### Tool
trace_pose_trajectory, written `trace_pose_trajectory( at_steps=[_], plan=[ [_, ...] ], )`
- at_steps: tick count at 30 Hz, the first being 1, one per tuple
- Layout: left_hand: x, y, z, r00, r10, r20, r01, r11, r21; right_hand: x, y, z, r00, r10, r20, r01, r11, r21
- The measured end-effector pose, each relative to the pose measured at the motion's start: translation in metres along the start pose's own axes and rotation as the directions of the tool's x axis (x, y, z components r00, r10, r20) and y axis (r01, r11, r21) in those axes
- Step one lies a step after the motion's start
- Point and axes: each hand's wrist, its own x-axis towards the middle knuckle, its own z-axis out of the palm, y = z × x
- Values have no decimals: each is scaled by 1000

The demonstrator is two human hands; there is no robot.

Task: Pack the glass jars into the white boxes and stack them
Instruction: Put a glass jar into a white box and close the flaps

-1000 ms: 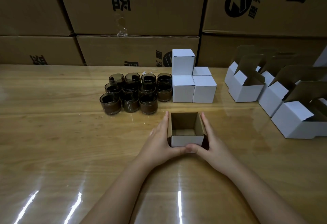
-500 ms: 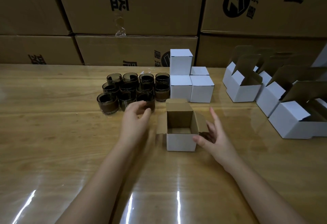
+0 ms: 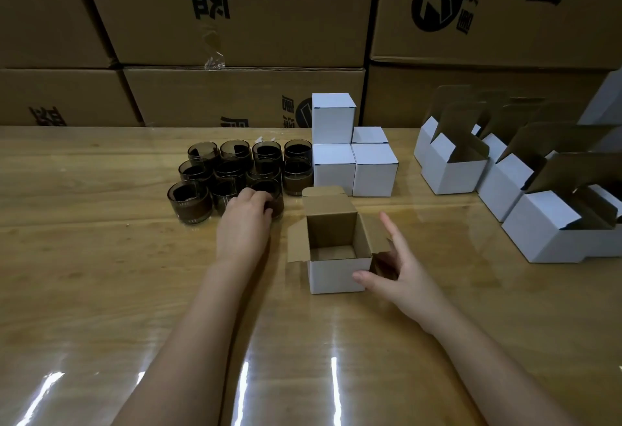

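Currently I am counting four closed boxes [image 3: 354, 165] stacked, many jars [image 3: 235, 164] unpacked. My left hand [image 3: 244, 223] is gripping the front jar [image 3: 275, 204] beside the open box [image 3: 336, 272]; my right hand [image 3: 402, 272], fingers spread, is touching it.

glossy wooden table [image 3: 101, 274] before a wall of stacked brown cartons [image 3: 235, 4]

Dim, warm overhead light streaks white glare across the glossy table [image 3: 101, 291]; wide-angle distortion bows the edges.
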Motion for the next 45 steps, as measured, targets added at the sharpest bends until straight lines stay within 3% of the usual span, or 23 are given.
trace_pose_trajectory(
  at_steps=[5,9,12,14,19,26,33,40,45],
  plan=[
    [1,0,-12,999,-43,-14,42,997,-66,0,1,0,1000,1,-6,-1,1000,-19],
    [10,10,-43,993,-119,28,122,955,-272,0,1,0,1000,11,-8,-11,1000,-23],
    [14,25,-73,994,-82,67,104,874,-474,-1,-1,1,1000,18,-4,-19,999,-29],
    [13,34,-91,991,-47,128,118,766,-632,-1,-3,2,1000,19,-8,-20,999,-36],
    [6,50,-110,938,158,307,116,692,-712,-2,-6,3,1000,24,-12,-25,998,-56],
    [-1,68,-96,815,361,453,25,759,-650,-3,-10,2,1000,25,0,-25,999,-41],
    [-2,63,-88,800,339,495,-12,834,-552,-3,-8,1,1000,17,19,-16,999,-35],
    [-4,68,-77,783,344,518,-156,915,-371,-1,-4,1,1000,7,21,-6,1000,-27],
    [-9,72,-72,717,363,595,-262,932,-252,-1,1,1,1000,0,4,0,999,-53]
  ],
)
